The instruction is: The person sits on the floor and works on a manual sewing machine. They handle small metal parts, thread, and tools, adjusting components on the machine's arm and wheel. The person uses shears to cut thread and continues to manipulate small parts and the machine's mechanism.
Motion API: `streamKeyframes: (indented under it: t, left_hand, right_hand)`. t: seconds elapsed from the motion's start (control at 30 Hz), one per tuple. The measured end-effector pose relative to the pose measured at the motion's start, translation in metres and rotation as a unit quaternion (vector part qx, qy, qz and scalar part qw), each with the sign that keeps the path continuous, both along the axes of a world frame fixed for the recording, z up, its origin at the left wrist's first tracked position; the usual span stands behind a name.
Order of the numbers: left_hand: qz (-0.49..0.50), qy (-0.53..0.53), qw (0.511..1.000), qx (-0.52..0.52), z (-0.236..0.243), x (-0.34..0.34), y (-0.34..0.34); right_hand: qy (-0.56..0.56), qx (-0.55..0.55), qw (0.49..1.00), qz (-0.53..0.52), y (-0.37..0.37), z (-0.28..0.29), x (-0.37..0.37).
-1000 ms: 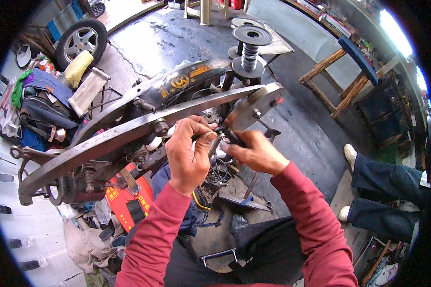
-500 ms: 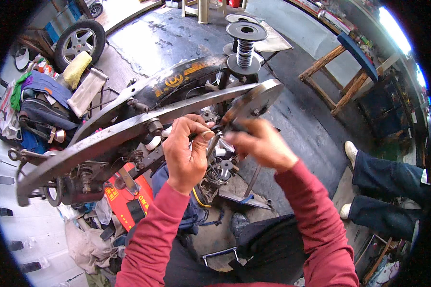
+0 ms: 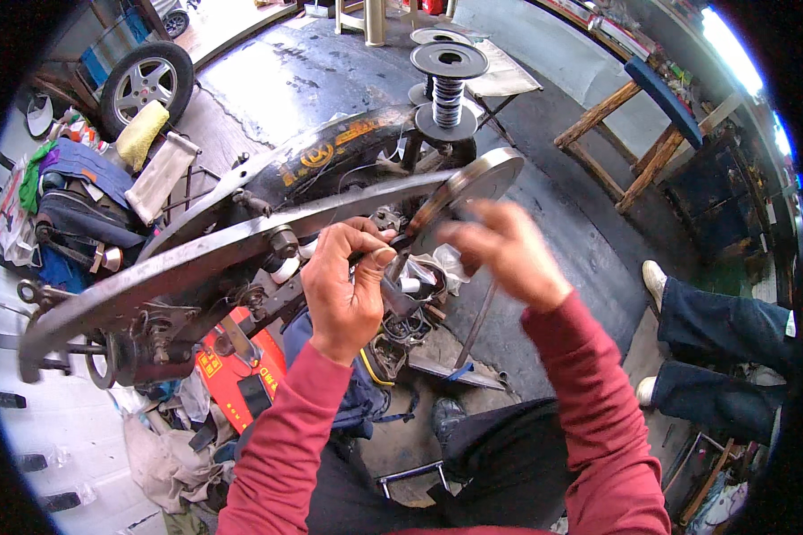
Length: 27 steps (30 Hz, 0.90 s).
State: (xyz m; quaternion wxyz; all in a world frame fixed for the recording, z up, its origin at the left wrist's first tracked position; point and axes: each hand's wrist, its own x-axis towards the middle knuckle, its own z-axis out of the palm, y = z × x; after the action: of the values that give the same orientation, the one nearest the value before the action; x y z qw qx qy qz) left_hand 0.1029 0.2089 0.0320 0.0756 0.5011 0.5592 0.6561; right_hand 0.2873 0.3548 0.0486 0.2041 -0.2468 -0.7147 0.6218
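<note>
Machine point(image 3: 330, 157): black, with a curved casing; reaching from the left to the middle of the scene, in front of both hands.
Bar point(image 3: 134, 287): long, curved, grey metal; running along the machine's near side from near left to far right.
Disc point(image 3: 489, 185): thick and grey; on edge at the bar's right end.
Left hand point(image 3: 342, 290): bent, just beside the bar's near edge, left of the disc; thumb against forefinger, cannot tell whether empty or gripping.
Right hand point(image 3: 515, 257): curled and blurred, just to the near side of the disc; cannot tell whether released or grasping.
Spool point(image 3: 448, 100): upright, wound with pale thread; beyond the disc.
Far left: car wheel point(image 3: 148, 87), yellow cloth point(image 3: 143, 134).
Far right: blue-topped stool point(image 3: 662, 100).
Right: dark trousers point(image 3: 723, 330) of another person.
Near left: red box point(image 3: 220, 394).
</note>
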Motion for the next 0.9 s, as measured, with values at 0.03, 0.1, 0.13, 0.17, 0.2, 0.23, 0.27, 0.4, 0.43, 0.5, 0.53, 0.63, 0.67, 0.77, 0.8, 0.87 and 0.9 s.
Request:
streamKeyframes:
  t: [0.03,0.1,0.13,0.17,0.2,0.23,0.27,0.4,0.43,0.5,0.53,0.63,0.67,0.77,0.8,0.87,0.9]
  left_hand:
    - [0.001,-0.011,1.000,-0.002,0.000,0.001,0.000]
    - [0.004,0.002,1.000,-0.005,0.001,0.000,0.000]
    - [0.013,0.024,1.000,-0.004,0.003,-0.001,0.000]
    - [0.020,0.050,0.999,-0.004,0.003,-0.002,0.000]
    - [0.028,0.076,0.997,-0.004,0.004,-0.003,0.000]
    - [0.030,0.064,0.997,-0.010,0.004,-0.003,-0.001]
    - [0.033,0.055,0.998,-0.015,0.004,-0.003,-0.001]
    - [0.047,0.086,0.995,-0.011,0.004,-0.003,-0.002]
    - [0.043,0.082,0.996,-0.011,0.004,-0.003,-0.002]
    - [0.041,0.084,0.996,-0.006,0.004,-0.003,-0.001]
    - [0.041,0.088,0.995,-0.003,0.005,-0.003,0.000]
    - [0.031,0.057,0.998,-0.011,0.006,-0.001,-0.001]
    - [0.026,0.046,0.999,-0.013,0.006,0.000,-0.001]
    - [0.028,0.050,0.998,-0.004,0.005,-0.001,-0.002]
    - [0.028,0.060,0.998,-0.002,0.006,-0.001,-0.002]
    - [0.026,0.081,0.996,0.002,0.006,-0.003,-0.001]
    - [0.023,0.086,0.996,0.000,0.007,-0.003,-0.001]
  right_hand:
    - [0.055,0.020,0.997,-0.049,0.015,0.006,0.005]
    - [0.086,0.050,0.983,-0.153,0.042,0.004,0.013]
    - [0.028,0.045,0.979,-0.195,0.052,-0.004,0.015]
    - [-0.064,0.023,0.976,-0.209,0.058,-0.017,0.015]
    - [-0.177,0.001,0.954,-0.241,0.058,-0.032,0.014]
    - [-0.200,0.065,0.961,-0.181,0.052,-0.050,0.012]
    - [-0.295,0.099,0.940,-0.138,0.045,-0.066,0.009]
    - [-0.191,0.163,0.968,-0.021,0.010,-0.101,-0.003]
    - [-0.204,0.163,0.965,-0.023,0.004,-0.099,-0.006]
    - [-0.261,0.169,0.950,-0.028,-0.001,-0.086,-0.012]
    - [-0.233,0.211,0.949,-0.035,-0.003,-0.075,-0.014]
    - [-0.293,0.272,0.916,-0.036,-0.008,-0.036,-0.011]
    - [-0.316,0.300,0.900,-0.018,-0.011,-0.022,-0.008]
    - [-0.227,0.349,0.903,-0.109,-0.030,0.008,-0.001]
    - [-0.221,0.305,0.917,-0.129,-0.038,0.014,-0.001]
    - [-0.170,0.098,0.976,-0.089,-0.055,0.018,-0.008]
    - [-0.114,-0.028,0.991,-0.060,-0.064,0.016,-0.015]
